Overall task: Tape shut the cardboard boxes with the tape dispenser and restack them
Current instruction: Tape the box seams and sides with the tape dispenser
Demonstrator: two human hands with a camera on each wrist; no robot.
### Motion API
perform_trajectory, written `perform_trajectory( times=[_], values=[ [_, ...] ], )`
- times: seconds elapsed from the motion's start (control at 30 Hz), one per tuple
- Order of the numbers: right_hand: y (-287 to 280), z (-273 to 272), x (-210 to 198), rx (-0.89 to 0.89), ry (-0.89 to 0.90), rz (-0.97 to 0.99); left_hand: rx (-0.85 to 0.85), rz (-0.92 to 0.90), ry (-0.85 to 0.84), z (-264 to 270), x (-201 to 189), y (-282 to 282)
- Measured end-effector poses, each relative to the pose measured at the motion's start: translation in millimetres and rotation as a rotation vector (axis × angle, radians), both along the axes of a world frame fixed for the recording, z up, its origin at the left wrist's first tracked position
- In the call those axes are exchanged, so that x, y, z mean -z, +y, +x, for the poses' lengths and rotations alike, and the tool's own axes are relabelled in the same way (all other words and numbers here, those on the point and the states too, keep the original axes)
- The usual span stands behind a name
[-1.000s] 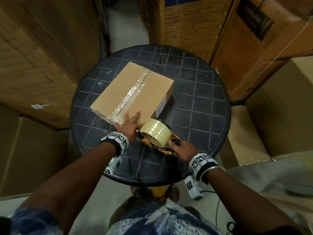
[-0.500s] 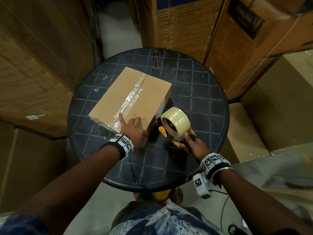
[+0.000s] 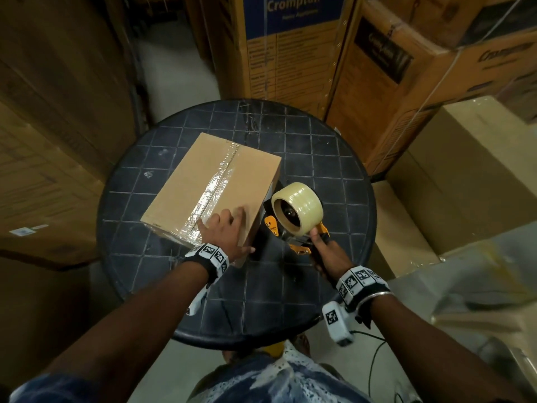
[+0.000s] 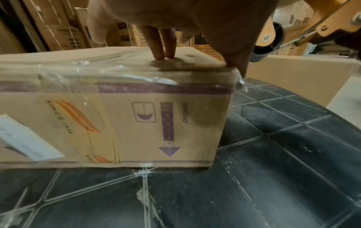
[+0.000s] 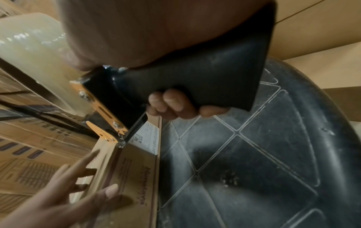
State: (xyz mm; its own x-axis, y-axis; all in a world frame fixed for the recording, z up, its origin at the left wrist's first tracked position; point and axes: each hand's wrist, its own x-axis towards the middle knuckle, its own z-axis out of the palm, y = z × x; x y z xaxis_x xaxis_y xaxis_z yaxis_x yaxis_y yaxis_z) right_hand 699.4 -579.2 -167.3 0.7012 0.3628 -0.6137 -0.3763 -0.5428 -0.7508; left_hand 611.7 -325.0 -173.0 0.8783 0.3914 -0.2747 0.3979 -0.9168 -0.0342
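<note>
A brown cardboard box lies on the round black table, with clear tape running along its top seam and down its near face. My left hand rests on the box's near right corner. Its fingers lie straight on the top and the thumb sits against the side edge. My right hand grips the black handle of the yellow tape dispenser. The dispenser's clear tape roll is held just right of the box, and its front end is close to the box's side.
Tall printed cartons stand behind the table and more cartons wall in the left. Plain brown boxes sit low at the right. A strip of floor shows at the back left.
My right hand has carried the dispenser from the box's near edge round to its right side. My left hand has shifted further onto the box top at the near right corner.
</note>
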Motion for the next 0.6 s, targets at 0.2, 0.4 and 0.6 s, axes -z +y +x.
perform_trajectory(
  times=[0.2, 0.4, 0.6],
  values=[
    [13, -10, -13, 0.018, 0.006, 0.027, -0.011, -0.085, -0.05, -3, 16, 4],
    [28, -18, -31, 0.045, 0.013, 0.019, 0.011, -0.168, 0.004, -6, 19, 15],
    [53, -27, -43, 0.02, 0.011, 0.019, 0.195, -0.156, -0.02, -37, 11, 34]
  ],
)
